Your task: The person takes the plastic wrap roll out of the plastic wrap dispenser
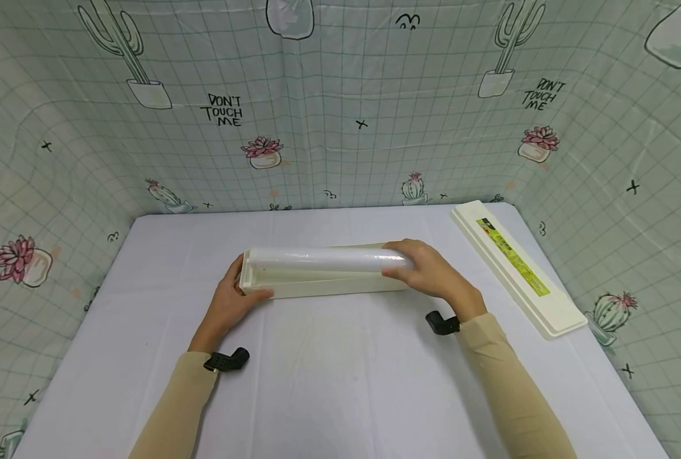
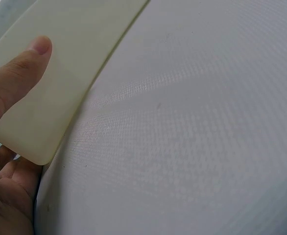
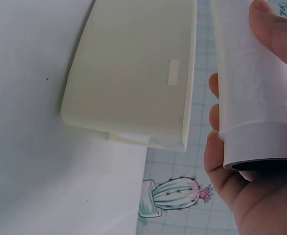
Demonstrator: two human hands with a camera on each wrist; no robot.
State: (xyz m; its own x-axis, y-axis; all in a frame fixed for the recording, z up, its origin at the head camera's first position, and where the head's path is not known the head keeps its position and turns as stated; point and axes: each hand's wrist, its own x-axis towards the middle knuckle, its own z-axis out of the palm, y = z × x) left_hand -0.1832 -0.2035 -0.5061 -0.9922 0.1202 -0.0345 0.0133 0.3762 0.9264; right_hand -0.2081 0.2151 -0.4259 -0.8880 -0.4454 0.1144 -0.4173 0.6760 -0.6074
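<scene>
Now roll (image 1: 323, 259) gripped, tray (image 1: 317, 285) steadied

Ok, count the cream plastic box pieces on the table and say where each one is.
2. The open tray lies mid-table, the left hand gripping its left end while the right hand holds the film roll over it. The labelled lid lies apart at the right edge.
</scene>
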